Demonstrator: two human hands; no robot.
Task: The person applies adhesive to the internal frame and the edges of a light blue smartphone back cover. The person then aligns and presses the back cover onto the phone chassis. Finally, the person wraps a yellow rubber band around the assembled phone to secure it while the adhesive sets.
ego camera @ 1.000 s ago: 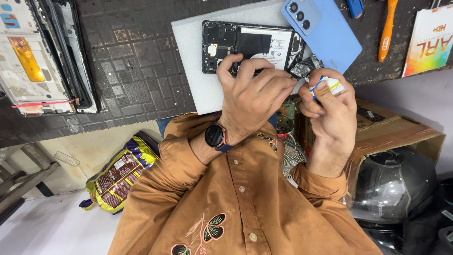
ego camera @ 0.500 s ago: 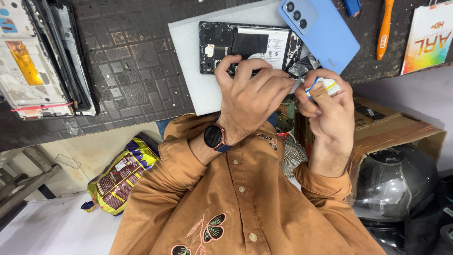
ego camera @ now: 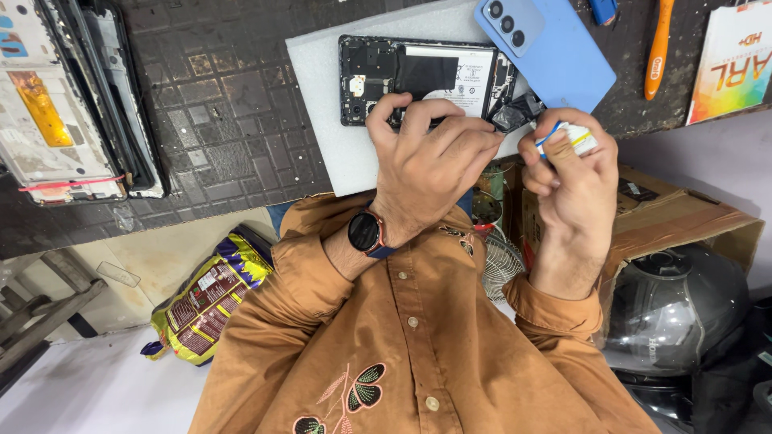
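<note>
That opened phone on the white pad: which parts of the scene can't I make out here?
- Opened phone: near edge hidden under the left hand, head view.
- Small white-and-blue object: mostly covered by right hand fingers.
- Orange-handled tool: top cut off by the frame edge.

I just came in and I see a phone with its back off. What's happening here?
A person in a brown shirt is working on an opened phone lying on a white foam pad. The left hand presses on the phone's near edge. The right hand holds a small white and blue tube beside it. The blue back cover lies next to the phone.
</note>
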